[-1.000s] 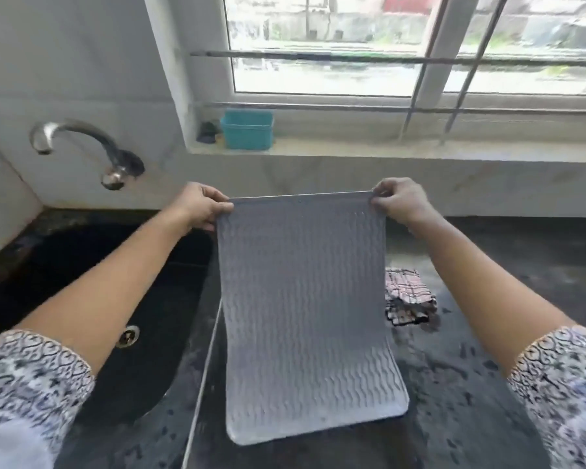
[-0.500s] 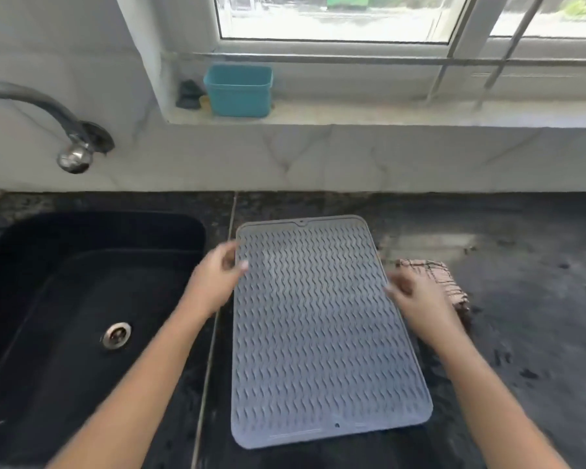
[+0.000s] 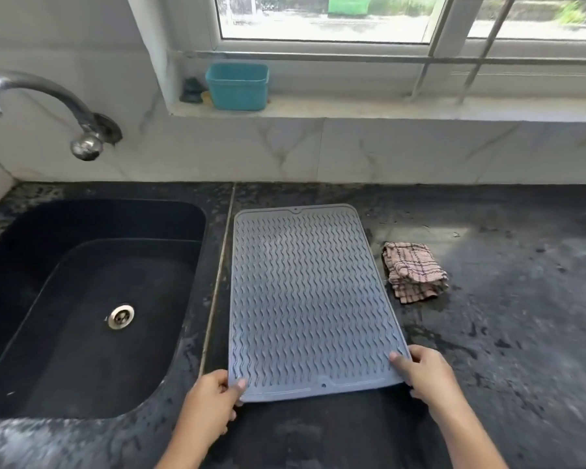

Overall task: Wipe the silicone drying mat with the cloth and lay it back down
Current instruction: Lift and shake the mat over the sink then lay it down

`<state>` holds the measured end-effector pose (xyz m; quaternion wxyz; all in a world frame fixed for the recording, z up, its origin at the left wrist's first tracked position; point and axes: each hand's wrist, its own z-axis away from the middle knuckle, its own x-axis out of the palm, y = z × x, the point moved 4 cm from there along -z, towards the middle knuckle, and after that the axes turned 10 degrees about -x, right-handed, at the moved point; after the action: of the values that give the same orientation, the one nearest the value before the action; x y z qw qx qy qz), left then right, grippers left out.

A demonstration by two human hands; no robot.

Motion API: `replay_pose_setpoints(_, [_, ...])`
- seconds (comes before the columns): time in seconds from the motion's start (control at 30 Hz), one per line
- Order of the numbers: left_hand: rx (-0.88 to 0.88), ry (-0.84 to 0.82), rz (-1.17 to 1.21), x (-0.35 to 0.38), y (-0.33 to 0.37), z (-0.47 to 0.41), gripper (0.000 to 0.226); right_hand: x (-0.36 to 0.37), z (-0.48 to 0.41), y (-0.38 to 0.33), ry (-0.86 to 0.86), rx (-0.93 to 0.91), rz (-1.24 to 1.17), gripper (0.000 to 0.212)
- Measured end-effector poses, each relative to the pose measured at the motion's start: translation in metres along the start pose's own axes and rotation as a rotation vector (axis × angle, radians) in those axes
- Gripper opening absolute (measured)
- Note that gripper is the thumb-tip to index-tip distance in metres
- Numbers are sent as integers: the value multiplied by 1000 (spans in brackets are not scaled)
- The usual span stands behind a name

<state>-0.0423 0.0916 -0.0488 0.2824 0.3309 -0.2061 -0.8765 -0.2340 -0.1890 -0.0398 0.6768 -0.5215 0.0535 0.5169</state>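
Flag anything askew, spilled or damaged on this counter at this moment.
Nothing serious. The drying mat lies flat right of the sink, its near corners pinched by the left hand and right hand. The checked cloth sits crumpled on the counter, apart from the mat, and the counter shows wet streaks.

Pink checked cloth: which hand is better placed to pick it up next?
Right, probably. The crumpled pink checked cloth lies right of the grey ribbed silicone mat, nearer the right hand; the left hand grips the mat's opposite corner.
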Motion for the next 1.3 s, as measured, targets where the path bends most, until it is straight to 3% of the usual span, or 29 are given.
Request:
replay_pose_setpoints(0.13, [112,33,124,-17,15,18,11,-24,6,-18,34,-132,-177,13])
replay_pose_setpoints(0.27, [82,-8,278,-38,12,24,14,-32,21,-28,-46,-169,-343,15])
replay_pose_setpoints(0.43, [-63,-65,315,-33,-19,26,11,-6,41,9,-88,-91,-348,16])
replay_pose_setpoints(0.73, [-73,6,268,-15,-37,25,15,7,43,31,2,-39,-190,13])
replay_pose_setpoints(0.77, [-59,51,197,-16,-37,27,17,8,43,30,-4,-33,-63,13])
replay_pose_setpoints(0.87, [20,386,-496,-29,-27,44,29,3,56,12,-140,-44,616,26])
replay_pose_setpoints(0.9, [47,494,-632,-36,-16,51,33,-2,60,1,-166,-61,757,32])
replay_pose_setpoints(0.93, [107,563,-657,-44,-1,57,34,-9,63,-14,-171,-84,826,36])
replay_pose_setpoints(1.03, [504,719,-510,-59,59,51,29,-26,46,-65,-57,-219,861,41])
replay_pose_setpoints(1.13, [698,613,-508,-44,135,1,44,-12,-18,-121,73,-421,713,45])
replay_pose_setpoints(1.23, [592,368,-796,-2,196,-73,69,24,-96,-165,-7,-574,585,62])
replay_pose_setpoints(1.3, [521,224,-947,24,208,-108,81,44,-130,-170,-105,-564,649,75])
